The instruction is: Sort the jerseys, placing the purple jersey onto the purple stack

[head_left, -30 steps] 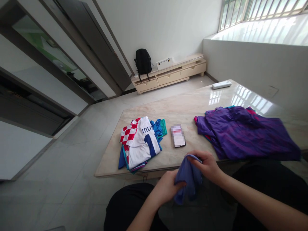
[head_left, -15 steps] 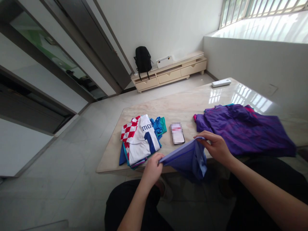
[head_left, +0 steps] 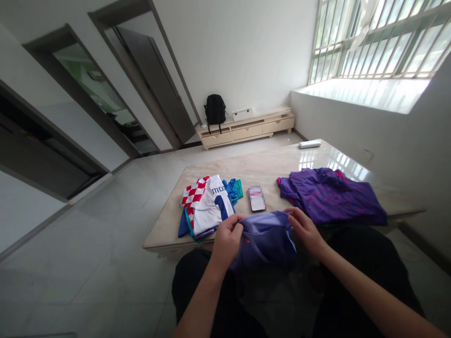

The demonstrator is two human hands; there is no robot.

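A lilac-blue garment (head_left: 265,237) is stretched between my two hands, just in front of the near edge of the marble table (head_left: 271,164). My left hand (head_left: 227,238) grips its left top corner and my right hand (head_left: 306,226) grips its right top edge. On the table to the left lies a folded stack topped by a white jersey with red checks (head_left: 207,204). To the right a purple garment (head_left: 329,195) lies spread out. A phone (head_left: 256,198) rests flat between them.
A white remote (head_left: 310,144) lies at the table's far end. A low beige cabinet (head_left: 246,127) with a black backpack (head_left: 215,109) stands against the far wall. A barred window is at the right, dark doorways at the left, tiled floor all around.
My hands moved apart and spread the bunched lilac garment out wide. The view has tilted upward and drawn back, showing more of the window.
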